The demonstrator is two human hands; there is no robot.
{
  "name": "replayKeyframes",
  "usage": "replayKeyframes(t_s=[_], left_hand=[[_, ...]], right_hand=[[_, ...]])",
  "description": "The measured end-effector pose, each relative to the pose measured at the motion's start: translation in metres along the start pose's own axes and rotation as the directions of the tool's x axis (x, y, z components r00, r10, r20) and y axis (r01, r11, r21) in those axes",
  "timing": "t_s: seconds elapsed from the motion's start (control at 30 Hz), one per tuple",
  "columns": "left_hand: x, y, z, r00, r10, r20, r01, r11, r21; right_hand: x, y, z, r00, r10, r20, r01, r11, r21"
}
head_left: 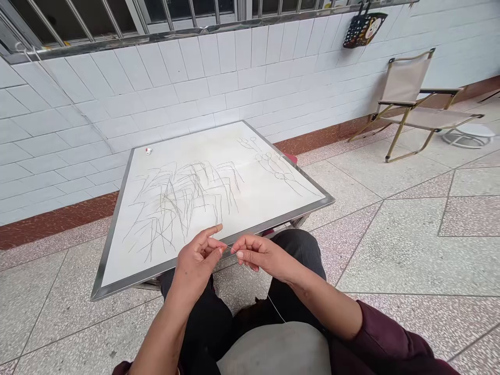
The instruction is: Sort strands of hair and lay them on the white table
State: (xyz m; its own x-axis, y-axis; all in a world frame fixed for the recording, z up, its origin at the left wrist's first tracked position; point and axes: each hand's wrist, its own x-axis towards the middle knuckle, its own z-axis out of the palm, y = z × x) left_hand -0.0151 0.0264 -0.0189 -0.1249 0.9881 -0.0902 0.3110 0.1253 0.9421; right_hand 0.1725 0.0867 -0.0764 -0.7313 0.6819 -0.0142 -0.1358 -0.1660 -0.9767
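Observation:
Thumb and fingertips pinched, my left hand [201, 255] is at the table's front edge, closed on one part of a thin wire. Just to its right, my right hand [255, 252] pinches the same thin wire [276, 308], which hangs from its fingers toward my lap. A short stretch of wire spans the small gap between the fingertips. On the white table [117, 260], many bent thin wires [195, 182] lie in an overlapping spread at the left and middle. Looped wires [279, 175] lie near the right edge.
A small red and white item [149, 151] sits in the table's back left corner. Behind the table is a tiled wall [219, 83] with a hanging bag [364, 30]. A folding chair [410, 104] and a round white stool [469, 133] stand at the right.

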Motion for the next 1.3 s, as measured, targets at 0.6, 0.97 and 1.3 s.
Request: replayKeyframes(t_s=[0.6, 0.97, 1.3], left_hand=[[0.009, 0.019, -0.002, 0.992, 0.037, 0.124, -0.070, 0.959, 0.273], [0.010, 0.018, -0.007, 0.996, 0.002, 0.092, -0.026, 0.964, 0.266], [0.013, 0.013, -0.006, 0.999, -0.033, 0.037, 0.023, 0.973, 0.231]], right_hand=[[0.000, 0.006, 0.010, 0.992, -0.044, -0.118, 0.024, 0.986, -0.165], [-0.001, 0.009, 0.016, 0.910, -0.388, -0.147, 0.226, 0.762, -0.607], [-0.002, 0.025, 0.021, 0.856, -0.502, -0.122, 0.204, 0.546, -0.813]])
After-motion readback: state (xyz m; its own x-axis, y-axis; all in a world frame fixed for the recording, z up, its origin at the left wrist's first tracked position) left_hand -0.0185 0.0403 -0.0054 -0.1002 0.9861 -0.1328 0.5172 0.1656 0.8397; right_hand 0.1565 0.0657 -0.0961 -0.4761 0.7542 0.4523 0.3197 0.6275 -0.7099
